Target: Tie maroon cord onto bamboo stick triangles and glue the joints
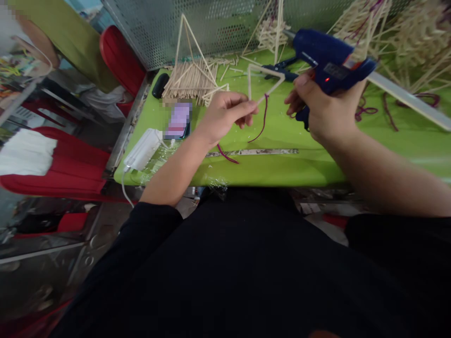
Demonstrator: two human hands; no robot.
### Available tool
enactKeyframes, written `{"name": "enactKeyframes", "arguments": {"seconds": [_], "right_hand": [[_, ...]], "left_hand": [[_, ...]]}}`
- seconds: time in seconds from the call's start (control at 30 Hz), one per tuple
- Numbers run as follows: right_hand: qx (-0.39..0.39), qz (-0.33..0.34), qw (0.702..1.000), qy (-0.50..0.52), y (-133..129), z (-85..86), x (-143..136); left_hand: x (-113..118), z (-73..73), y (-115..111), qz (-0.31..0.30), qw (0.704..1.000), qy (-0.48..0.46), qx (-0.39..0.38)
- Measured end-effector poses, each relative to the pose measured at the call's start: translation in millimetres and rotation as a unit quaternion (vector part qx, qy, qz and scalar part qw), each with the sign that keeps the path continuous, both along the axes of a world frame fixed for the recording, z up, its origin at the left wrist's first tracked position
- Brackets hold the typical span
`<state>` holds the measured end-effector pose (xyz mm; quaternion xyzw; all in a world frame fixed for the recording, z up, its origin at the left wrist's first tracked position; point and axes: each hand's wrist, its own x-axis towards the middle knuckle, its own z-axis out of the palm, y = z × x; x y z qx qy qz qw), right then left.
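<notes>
My left hand (229, 115) pinches one corner of a small triangle of thin wooden sticks (266, 69). A purple string (264, 117) is tied to the triangle and hangs down over the table. My right hand (326, 103) is wrapped round the handle of a blue hot glue gun (327, 58), whose small red light is lit. Its nozzle points up and to the left, apart from the triangle. A long pale glue stick (408, 96) sticks out of the gun's rear. Dark-handled pliers (283, 68) lie behind the triangle, partly hidden.
Bundled sticks (192, 80) lie under a tall stick frame (183, 42) on the green table (317, 164). A phone (179, 119), a white power strip (143, 149) and a ruler-like strip (268, 151) lie nearer. Stick structures (419, 37) stand back right. Red chairs (73, 159) and another person (70, 37) are left.
</notes>
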<state>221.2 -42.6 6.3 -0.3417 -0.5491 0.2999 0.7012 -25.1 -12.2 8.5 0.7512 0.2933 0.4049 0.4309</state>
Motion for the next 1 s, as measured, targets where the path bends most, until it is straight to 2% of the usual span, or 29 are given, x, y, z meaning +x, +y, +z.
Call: {"name": "enactKeyframes", "arguments": {"seconds": [0.1,0.2,0.27,0.33,0.47,0.63,0.8,1.0], "right_hand": [[0.011,-0.003,1.000,0.001,-0.5,2.3,5.1],[0.018,0.007,0.999,-0.029,-4.5,3.6,8.7],[-0.013,0.025,0.997,-0.077,-10.7,4.5,9.0],[-0.059,0.039,0.990,-0.120,-19.0,5.8,7.5],[-0.102,0.047,0.980,-0.162,-34.2,11.5,3.5],[-0.085,0.023,0.969,-0.233,-41.8,17.3,5.6],[0.028,-0.017,0.957,-0.287,-41.3,12.7,8.0],[0.152,-0.045,0.933,-0.323,-34.1,8.5,7.1]], "left_hand": [[-1.0,-2.7,5.4,0.058,0.997,-0.041,0.003],[0.0,-4.6,6.7,0.162,0.981,-0.014,0.109],[1.3,-4.5,3.8,0.223,0.956,0.013,0.192],[2.1,-3.1,-1.2,0.254,0.936,0.032,0.242],[0.4,0.1,-8.3,0.279,0.911,0.074,0.294],[-4.3,-6.4,-0.4,0.299,0.872,0.095,0.376],[-8.7,-12.0,4.0,0.304,0.858,0.104,0.400],[-9.5,-14.5,5.7,0.308,0.821,0.113,0.467]]}}
